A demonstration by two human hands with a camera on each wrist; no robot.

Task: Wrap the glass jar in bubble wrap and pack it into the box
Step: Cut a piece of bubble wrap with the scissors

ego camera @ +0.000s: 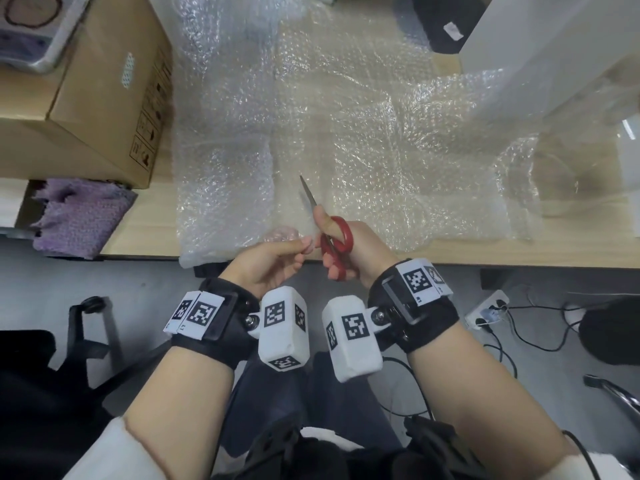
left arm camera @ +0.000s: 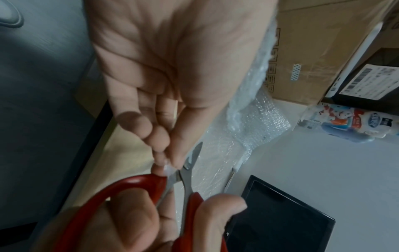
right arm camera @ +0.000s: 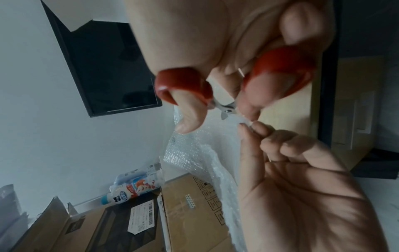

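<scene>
Bubble wrap (ego camera: 346, 133) lies spread over the wooden desk. At its right end a clear glass jar (ego camera: 571, 174) lies partly under the wrap. The cardboard box (ego camera: 104, 81) stands at the back left. My right hand (ego camera: 332, 244) grips red-handled scissors (ego camera: 341, 237) at the desk's front edge, with thumb and fingers through the loops and the blades pointing away over the wrap. My left hand (ego camera: 306, 244) is just left of the scissors, and its thumb and forefinger pinch a small clear piece (left arm camera: 167, 168) that looks like tape. A translucent pinkish roll (ego camera: 282, 233) sits beside that hand.
A purple cloth (ego camera: 79, 220) hangs over the desk's left front corner. A white panel (ego camera: 536, 46) stands at the back right. A black screen (right arm camera: 108, 68) and a tissue pack (left arm camera: 345, 122) are by the wall. A power strip (ego camera: 488, 306) and cables lie on the floor.
</scene>
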